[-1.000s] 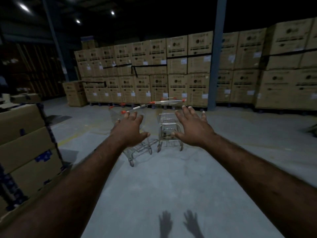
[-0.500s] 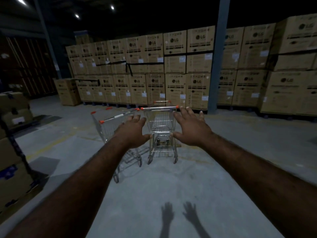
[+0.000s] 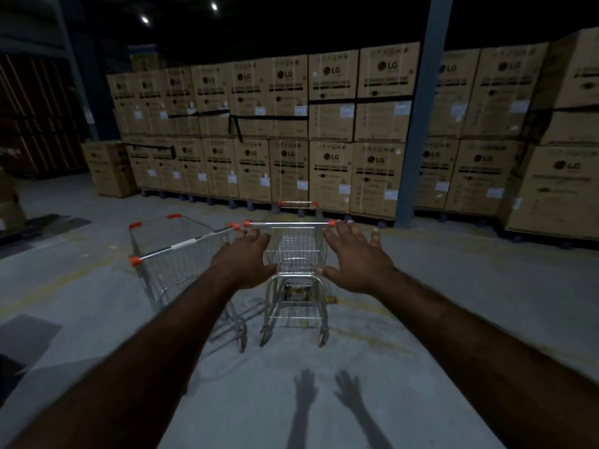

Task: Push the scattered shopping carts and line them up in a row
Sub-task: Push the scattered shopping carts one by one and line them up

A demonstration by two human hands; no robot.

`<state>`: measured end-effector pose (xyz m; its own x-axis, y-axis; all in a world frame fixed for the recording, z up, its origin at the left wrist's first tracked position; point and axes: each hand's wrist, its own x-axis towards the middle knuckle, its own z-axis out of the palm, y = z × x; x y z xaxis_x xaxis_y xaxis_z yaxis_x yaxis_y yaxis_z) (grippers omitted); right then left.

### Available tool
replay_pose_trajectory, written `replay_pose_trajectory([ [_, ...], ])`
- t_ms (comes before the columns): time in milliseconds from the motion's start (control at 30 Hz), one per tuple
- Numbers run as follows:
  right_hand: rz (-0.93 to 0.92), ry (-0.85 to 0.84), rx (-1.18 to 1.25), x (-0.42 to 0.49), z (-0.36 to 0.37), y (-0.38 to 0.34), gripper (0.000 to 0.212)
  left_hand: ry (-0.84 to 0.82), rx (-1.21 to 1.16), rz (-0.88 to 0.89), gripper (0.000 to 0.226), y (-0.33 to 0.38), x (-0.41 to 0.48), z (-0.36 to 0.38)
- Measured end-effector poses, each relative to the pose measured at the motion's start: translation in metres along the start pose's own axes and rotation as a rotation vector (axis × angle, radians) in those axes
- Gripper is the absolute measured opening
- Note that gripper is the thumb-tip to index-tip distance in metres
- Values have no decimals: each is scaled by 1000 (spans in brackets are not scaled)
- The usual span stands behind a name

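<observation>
- Stacked cardboard boxes (image 3: 330, 124) wall a dim warehouse floor (image 3: 486, 264).
- My left grip (image 3: 249, 259) and right grip (image 3: 355, 259), fingers spread and holding nothing, reach at the near cart (image 3: 293, 251) handle.
- A second cart (image 3: 181, 254) stands angled just left.

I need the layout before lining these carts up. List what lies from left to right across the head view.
Lone box → angled cart → left hand → cart straight ahead → right hand → blue post.
</observation>
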<state>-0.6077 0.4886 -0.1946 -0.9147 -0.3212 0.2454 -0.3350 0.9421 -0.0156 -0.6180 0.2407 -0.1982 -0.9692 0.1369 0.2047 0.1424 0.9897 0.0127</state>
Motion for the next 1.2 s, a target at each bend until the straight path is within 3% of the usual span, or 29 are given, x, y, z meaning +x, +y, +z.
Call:
replay_pose_trajectory([
  [333,-23,-33,43,194,63,109,86,-48,38,21,89,8,222,67],
  [733,-181,-210,99,421,174,241,86,-155,-13,-213,90,16,445,181],
  [1200,-326,-384,158,630,323,257,84,-242,21,-372,90,-54,612,295],
])
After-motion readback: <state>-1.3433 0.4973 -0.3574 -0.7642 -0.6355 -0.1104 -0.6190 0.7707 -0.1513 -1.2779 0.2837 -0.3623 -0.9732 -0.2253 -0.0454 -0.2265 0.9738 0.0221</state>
